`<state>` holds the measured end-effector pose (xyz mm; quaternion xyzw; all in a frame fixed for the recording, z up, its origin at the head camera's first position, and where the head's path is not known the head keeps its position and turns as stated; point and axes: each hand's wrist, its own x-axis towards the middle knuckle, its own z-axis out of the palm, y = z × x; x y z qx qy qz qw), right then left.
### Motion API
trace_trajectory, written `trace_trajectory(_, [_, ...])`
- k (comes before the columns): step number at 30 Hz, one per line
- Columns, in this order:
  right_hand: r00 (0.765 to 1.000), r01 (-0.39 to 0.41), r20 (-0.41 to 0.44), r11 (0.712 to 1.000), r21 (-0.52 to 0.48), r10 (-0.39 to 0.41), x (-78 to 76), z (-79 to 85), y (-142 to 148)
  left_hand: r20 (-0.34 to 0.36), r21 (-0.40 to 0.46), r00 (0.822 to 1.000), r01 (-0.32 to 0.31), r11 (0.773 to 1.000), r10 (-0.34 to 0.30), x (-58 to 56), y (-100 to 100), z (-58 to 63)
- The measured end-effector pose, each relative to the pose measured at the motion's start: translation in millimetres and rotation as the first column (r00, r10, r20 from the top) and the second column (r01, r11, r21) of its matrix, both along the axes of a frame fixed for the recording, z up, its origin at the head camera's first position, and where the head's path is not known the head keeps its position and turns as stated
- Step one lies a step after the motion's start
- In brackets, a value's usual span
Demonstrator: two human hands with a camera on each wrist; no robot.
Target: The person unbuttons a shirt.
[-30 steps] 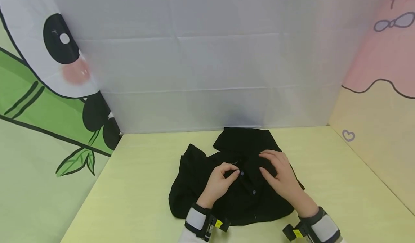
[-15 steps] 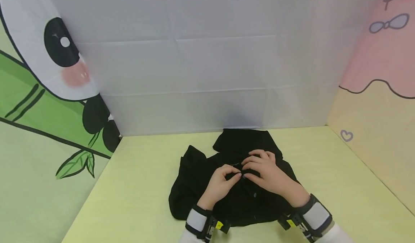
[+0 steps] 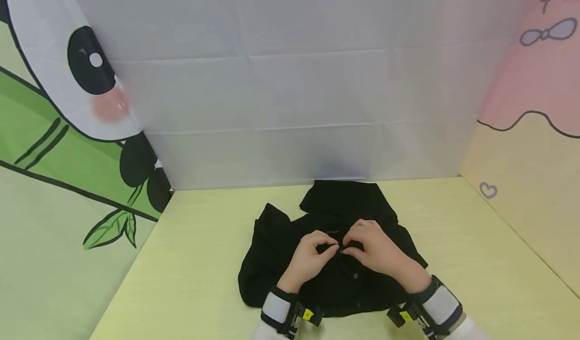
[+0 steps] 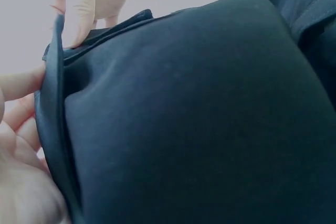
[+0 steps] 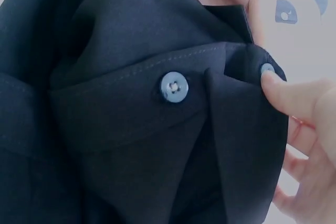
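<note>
A black shirt [image 3: 272,259] lies in a loose heap on the table, its front placket facing up. My left hand [image 3: 308,258] pinches one placket edge between thumb and fingertips; in the left wrist view that edge [image 4: 52,108] is lifted as a narrow fold. Across from it, my right hand [image 3: 378,249] pinches the other edge, the thumb pressed on a blue button [image 5: 267,68] near the cloth's border. A second blue button [image 5: 174,86] shows further along the same placket. The fingertips of both hands nearly meet over the shirt's middle.
The pale yellow table [image 3: 181,259] extends around the shirt on both sides. A white curtain-like backdrop [image 3: 272,93] stands at the table's far edge. Printed side panels with cartoon figures [image 3: 521,168] flank it. Each wrist wears a strapped camera [image 3: 308,314].
My right hand has come left from above the shirt and closed its fingers on the placket by the button. The left hand keeps its pinch almost in place.
</note>
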<state>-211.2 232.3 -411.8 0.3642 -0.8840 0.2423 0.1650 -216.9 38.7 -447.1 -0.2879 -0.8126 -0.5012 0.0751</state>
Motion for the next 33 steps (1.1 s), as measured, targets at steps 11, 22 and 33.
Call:
trace_trajectory(11, [0.915, 0.005, 0.403, 1.0, -0.008, -0.002, -4.0, 8.0, 7, -0.117, -0.169, 0.993, -0.049, 0.984, 0.03, 2.6, 8, 1.4])
trace_trajectory(22, [0.748, -0.011, 0.66, 0.996, -0.092, 0.07, -13.7, 1.1, 14, -0.131, -0.238, 0.991, 0.005, 0.971, -0.037, 2.9, 9, 2.8])
trace_trajectory(33, [0.806, -0.003, 0.59, 0.997, -0.077, 0.047, -6.8, -5.1, 4, -0.084, -0.244, 0.996, -0.001, 0.97, -0.02, 6.7, 10, 1.0])
